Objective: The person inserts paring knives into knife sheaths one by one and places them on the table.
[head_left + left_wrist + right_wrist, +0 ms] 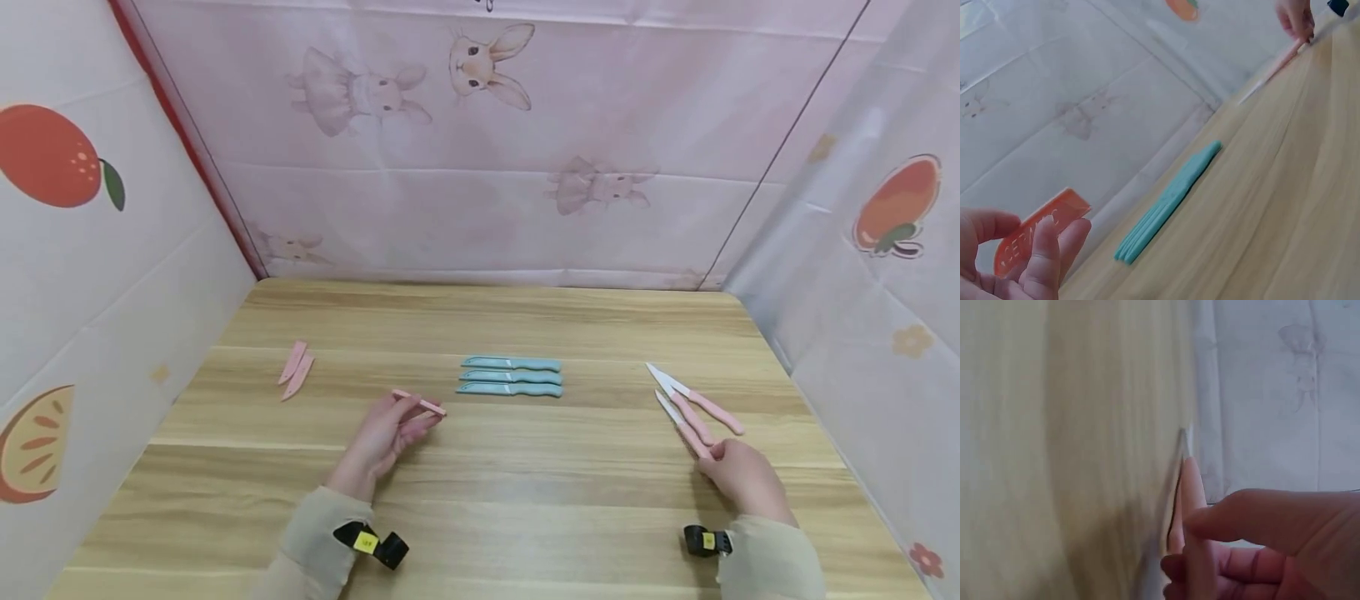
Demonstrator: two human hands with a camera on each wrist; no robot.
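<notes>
My left hand holds a pink knife sheath just above the table, left of centre. In the left wrist view the sheath has raised lettering and sits between thumb and fingers. At the right, my right hand pinches the handle of a pink-handled knife, its bare blade pointing away from me. The handle lies between thumb and fingers in the right wrist view. Two more pink-handled knives lie beside it with bare blades, their tips crossing.
Three teal knives in matching sheaths lie side by side at mid-table. Two pink sheaths rest at the left of the wooden table. Printed cloth walls rise behind the table and along both sides.
</notes>
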